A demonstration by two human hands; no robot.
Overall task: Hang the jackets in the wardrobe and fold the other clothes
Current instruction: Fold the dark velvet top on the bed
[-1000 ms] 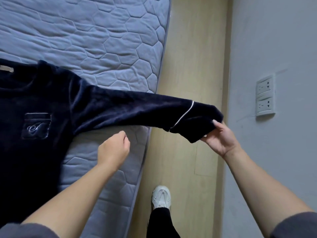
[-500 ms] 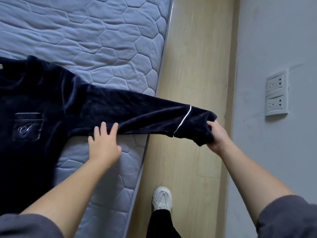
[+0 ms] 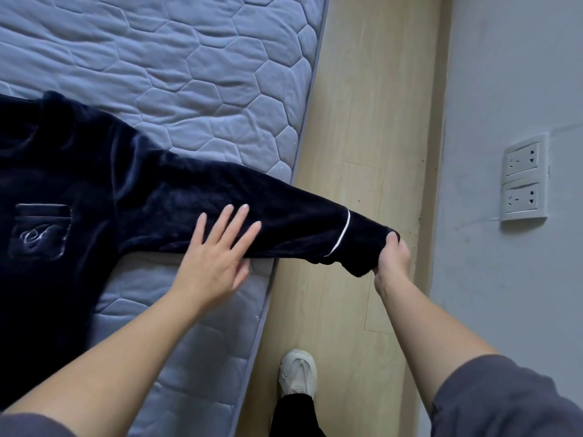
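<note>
Navy velvet top (image 3: pixel 63 184) on quilted mattress (image 3: pixel 189 74).
Our left hand (image 3: pixel 214 257), grip wide, rests on its sleeve (image 3: pixel 284 216); our right hand (image 3: pixel 392 258), grip closed, holds the cuff (image 3: pixel 362 244).

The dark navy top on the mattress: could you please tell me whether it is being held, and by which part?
The right hand grips the navy top by its sleeve cuff; the left hand only rests flat on the sleeve, fingers straight.
</note>
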